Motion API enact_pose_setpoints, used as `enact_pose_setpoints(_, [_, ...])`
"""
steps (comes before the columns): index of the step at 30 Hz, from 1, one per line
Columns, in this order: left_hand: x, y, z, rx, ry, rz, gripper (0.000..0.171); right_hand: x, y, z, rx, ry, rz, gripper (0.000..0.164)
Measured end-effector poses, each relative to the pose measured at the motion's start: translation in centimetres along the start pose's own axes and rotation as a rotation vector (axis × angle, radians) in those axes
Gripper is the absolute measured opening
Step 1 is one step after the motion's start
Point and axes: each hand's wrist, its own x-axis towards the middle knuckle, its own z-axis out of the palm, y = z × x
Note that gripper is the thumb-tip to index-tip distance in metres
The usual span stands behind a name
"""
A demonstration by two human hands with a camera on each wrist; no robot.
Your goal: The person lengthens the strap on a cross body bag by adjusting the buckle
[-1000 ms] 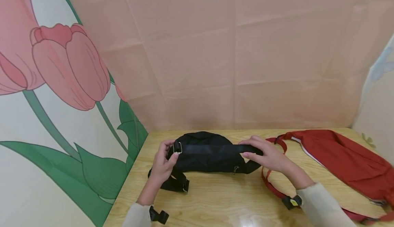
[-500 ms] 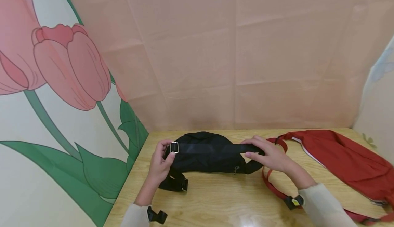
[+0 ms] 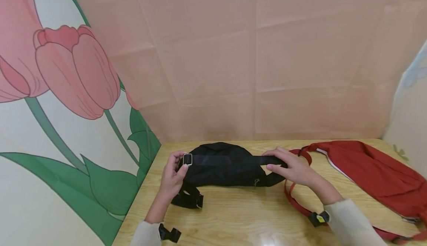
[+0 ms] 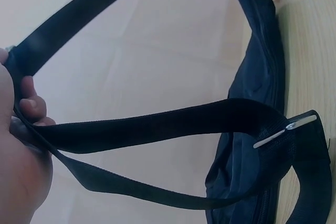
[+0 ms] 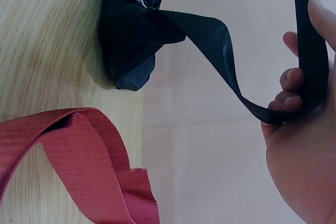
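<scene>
A black waist bag (image 3: 220, 175) lies on the wooden table, its zipper pull (image 3: 257, 181) near the right end. Raised above it, a black webbing strap (image 3: 230, 160) stretches between my two hands. My left hand (image 3: 173, 175) pinches the strap at a silver metal slider (image 3: 188, 159). Loops of strap run from this hand down to a second metal slider (image 4: 286, 131), seen in the left wrist view. My right hand (image 3: 293, 166) holds the strap's other end, thumb on one side and fingers on the other. From there the strap twists down to the bag.
To the right lies a red bag (image 3: 377, 175) with a white-edged opening. Its red strap (image 5: 89, 150) loops close to my right hand and forearm. A peach cloth (image 3: 253, 60) hangs behind the wooden table (image 3: 247, 216). A tulip-printed panel (image 3: 76, 127) stands at the left.
My left hand has shifted slightly left with the slider, and the strap span between the hands has lengthened a little. My right hand has drifted slightly right, still holding the strap.
</scene>
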Motion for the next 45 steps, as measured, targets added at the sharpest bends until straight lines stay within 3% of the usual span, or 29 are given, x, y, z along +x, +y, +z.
enact_pose_setpoints(8, [-0.2,0.7,0.4,-0.109,-0.105,-0.055,0.034,-0.5,0.3,-0.2,-0.009,0.008,0.023,0.037])
enact_pose_setpoints(15, [-0.6,1.5,1.2,-0.062,-0.263,-0.061,0.036,-1.0,0.1,-0.8,-0.019,-0.038,0.039,0.036])
enact_pose_setpoints(22, [-1.5,1.9,3.1,-0.016,-0.456,-0.148,0.043,-1.7,-0.4,-1.3,0.019,-0.22,0.056,0.031])
enact_pose_setpoints(29, [-2.9,1.8,5.5,-0.069,-0.68,-0.257,0.048,-2.3,-1.2,-1.5,0.116,-0.423,0.021,0.022])
enact_pose_setpoints(32, [-3.5,1.5,6.6,-0.032,-0.738,-0.241,0.046,-2.6,-1.3,-1.5,0.128,-0.456,-0.017,0.016])
enact_pose_setpoints(36, [-4.3,1.0,7.8,0.091,-0.809,-0.154,0.041,-3.2,-1.2,-1.5,0.132,-0.483,-0.048,0.013])
enact_pose_setpoints(40, [-5.3,0.3,8.8,0.152,-0.881,-0.088,0.035,-3.8,-1.0,-1.2,0.122,-0.534,-0.047,0.011])
enact_pose_setpoints(45, [-6.3,0.2,9.7,0.241,-0.958,-0.104,0.029,-4.3,-0.9,-0.5,0.074,-0.601,-0.04,0.01])
